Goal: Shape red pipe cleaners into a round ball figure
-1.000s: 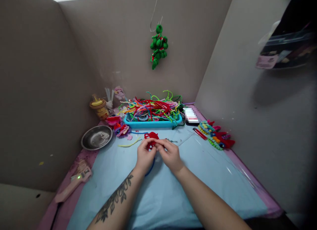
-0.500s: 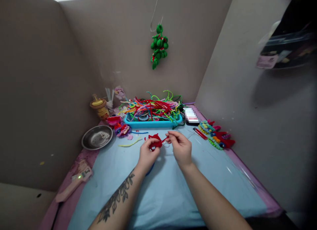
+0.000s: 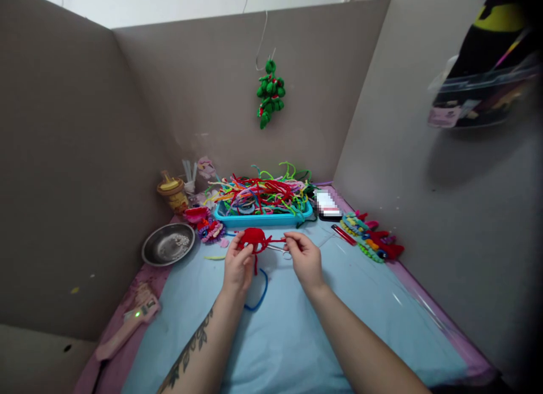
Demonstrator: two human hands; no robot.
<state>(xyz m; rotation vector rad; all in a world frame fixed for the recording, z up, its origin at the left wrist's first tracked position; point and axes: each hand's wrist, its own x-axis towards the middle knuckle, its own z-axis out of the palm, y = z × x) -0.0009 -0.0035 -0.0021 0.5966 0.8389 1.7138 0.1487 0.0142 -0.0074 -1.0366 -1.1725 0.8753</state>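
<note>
A red fuzzy pipe-cleaner piece (image 3: 253, 238), rounded with gaps in it, is pinched at its left side by my left hand (image 3: 237, 269). From its right side a red pipe-cleaner end (image 3: 276, 240) stretches across to my right hand (image 3: 307, 262), whose thumb and fingertips close on it. Another short red end hangs below the piece. Silver scissors (image 3: 287, 255) lie on the blue cloth (image 3: 280, 337) behind the strand, partly hidden. A curved blue pipe cleaner (image 3: 263, 298) rests on the cloth between my forearms.
A blue tray (image 3: 263, 219) heaped with coloured pipe cleaners stands at the back. Left are a metal bowl (image 3: 155, 248) with small white bits and a pink glue gun (image 3: 127, 329). Right are a phone (image 3: 328, 204), a red cutter (image 3: 344, 235) and colourful fuzzy figures (image 3: 377, 241).
My left hand has shifted left and turned, so the red piece now shows its broad side. The red strand between my hands looks longer and straighter. The view has tilted up slightly.
</note>
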